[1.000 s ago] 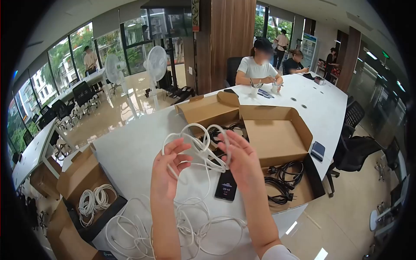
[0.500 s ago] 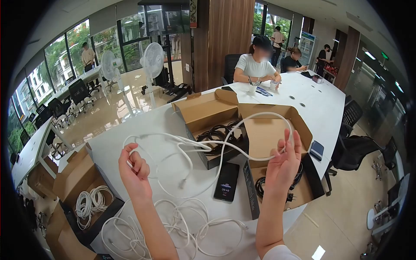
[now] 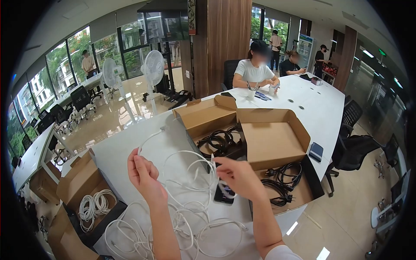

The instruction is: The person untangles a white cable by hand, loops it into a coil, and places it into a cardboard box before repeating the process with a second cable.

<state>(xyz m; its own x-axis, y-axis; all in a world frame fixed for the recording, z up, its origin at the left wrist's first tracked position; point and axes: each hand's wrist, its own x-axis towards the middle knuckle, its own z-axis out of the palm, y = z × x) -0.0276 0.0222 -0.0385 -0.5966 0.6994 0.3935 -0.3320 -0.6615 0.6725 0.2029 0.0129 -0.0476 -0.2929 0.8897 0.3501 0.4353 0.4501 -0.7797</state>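
Note:
Between my hands hangs a loosely looped white cable (image 3: 185, 152). My left hand (image 3: 146, 177) pinches it near one end, with the plug (image 3: 163, 128) sticking out beyond the fingers. Closed on the looped part is my right hand (image 3: 237, 175), above a phone (image 3: 223, 195) that it partly covers. Below my wrists, more white cables (image 3: 134, 236) lie tangled on the white table (image 3: 117, 147). Left of them, an open box (image 3: 113, 207) holds coiled white cables (image 3: 92, 208).
Two open cardboard boxes with black cables stand ahead, one at the centre (image 3: 203, 113) and one at the right (image 3: 274, 125). A dark notebook (image 3: 316, 151) lies near the right table edge. Across the table sits a person (image 3: 255, 69) beside a cup of pens (image 3: 251, 92).
My right hand has moved left and down, toward my left hand, drawing the wide cable loop smaller. My left hand has shifted slightly right, and the phone is now partly covered.

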